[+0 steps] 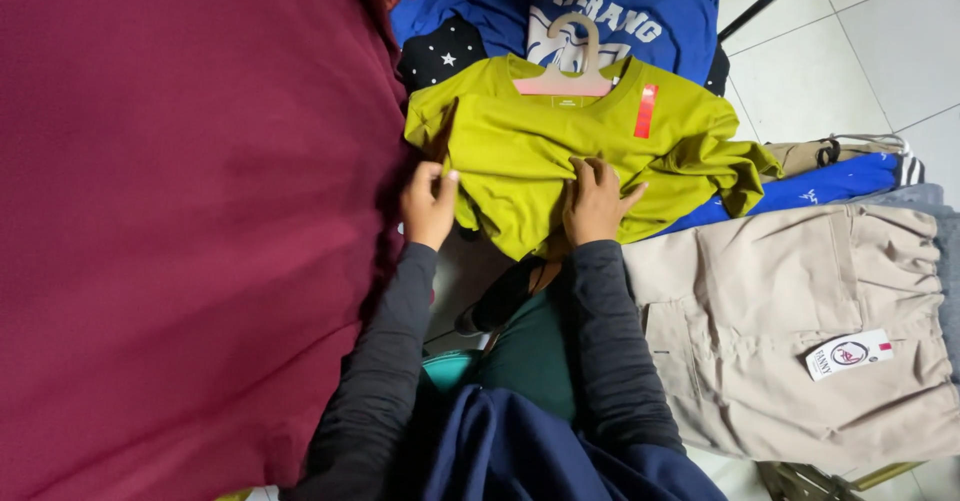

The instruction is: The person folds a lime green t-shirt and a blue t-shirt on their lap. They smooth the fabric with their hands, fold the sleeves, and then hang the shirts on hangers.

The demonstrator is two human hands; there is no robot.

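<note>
An olive-green T-shirt (520, 151) lies partly folded on a pink cardboard hanger (566, 79), with a red strip sticker near its collar. My left hand (428, 204) pinches the shirt's left folded edge. Flat on the shirt's lower middle rests my right hand (595, 201), fingers spread and pressing the fabric down. Both arms wear dark long sleeves.
A large maroon garment (180, 221) fills the left side. A blue printed T-shirt (640, 6) and a black star-patterned cloth (440, 53) lie behind. Beige cargo shorts (780, 301) with a white tag, blue fabric (820, 186) and white floor tiles (860, 51) are on the right.
</note>
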